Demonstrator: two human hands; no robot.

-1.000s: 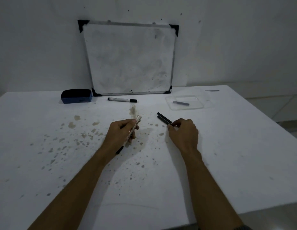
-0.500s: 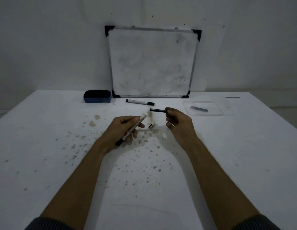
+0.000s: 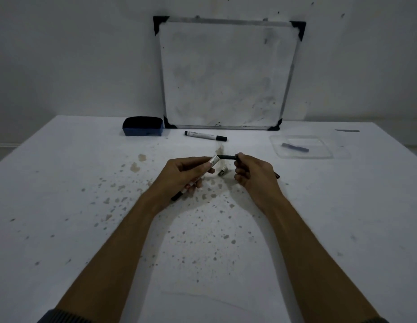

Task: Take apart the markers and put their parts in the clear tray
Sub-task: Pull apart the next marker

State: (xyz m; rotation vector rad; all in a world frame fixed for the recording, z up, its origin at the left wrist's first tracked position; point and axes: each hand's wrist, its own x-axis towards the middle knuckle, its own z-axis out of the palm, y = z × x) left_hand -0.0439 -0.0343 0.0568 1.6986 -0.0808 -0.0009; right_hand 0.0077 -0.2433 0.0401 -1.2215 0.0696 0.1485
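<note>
The marker barrel (image 3: pixel 204 170), a slim white plastic tube with a dark tip at its near end, sits wrapped in the left hand (image 3: pixel 181 176), angled up toward its open far end. Touching or just at that opening is a thin black ink rod (image 3: pixel 226 156), matte and cylindrical, pinched between the thumb and fingers of the right hand (image 3: pixel 254 174). Between the two hands a small pale end plug (image 3: pixel 222 171) lies on the table (image 3: pixel 62 206), whose white surface is speckled with grey-brown stains. A dark stick-like piece (image 3: pixel 277 175) pokes out from behind the right hand. Farther back lies a whole marker (image 3: pixel 205 135), white with black cap, and to the right the clear tray (image 3: pixel 328 155), shallow and glossy, holding one bluish-grey rod (image 3: pixel 295 147). A blue felt eraser (image 3: pixel 143 129) sits beside a smudged whiteboard (image 3: pixel 226 73) with black corner caps, leaning on the wall.
</note>
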